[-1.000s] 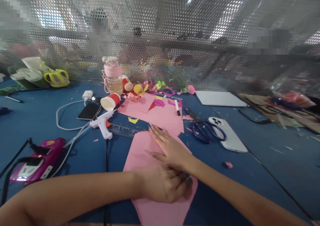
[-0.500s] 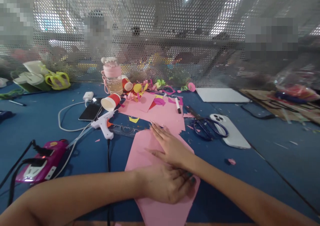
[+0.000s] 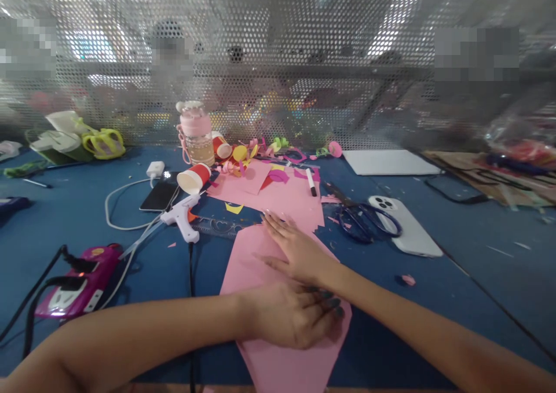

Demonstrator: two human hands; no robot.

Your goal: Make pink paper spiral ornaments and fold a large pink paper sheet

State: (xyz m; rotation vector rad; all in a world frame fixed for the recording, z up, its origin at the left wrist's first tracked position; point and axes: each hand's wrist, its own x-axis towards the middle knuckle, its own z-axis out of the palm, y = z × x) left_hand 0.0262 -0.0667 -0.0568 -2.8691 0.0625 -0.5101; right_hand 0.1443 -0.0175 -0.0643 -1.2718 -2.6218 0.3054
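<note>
A pink paper sheet (image 3: 247,265) lies on the blue table in front of me. My right hand (image 3: 295,248) rests flat on its upper part, fingers spread and pointing away from me. My left hand (image 3: 291,320) crosses under the right wrist and presses flat on the lower part of the same sheet, fingers pointing right. Neither hand grips anything. More pink paper pieces (image 3: 278,196) lie just beyond the fingertips of my right hand.
A white glue gun (image 3: 180,216) and a clear ruler (image 3: 217,226) lie left of the sheet. Blue scissors (image 3: 367,219) and a white phone (image 3: 406,231) sit to the right. A black marker (image 3: 311,183), red paper cups (image 3: 194,179), a pink bottle (image 3: 195,132), a dark phone (image 3: 158,195) and a magenta device (image 3: 76,280) are around.
Both hands stay pressed on the pink sheet; my left hand has slid slightly right along it. The view has shifted a little.
</note>
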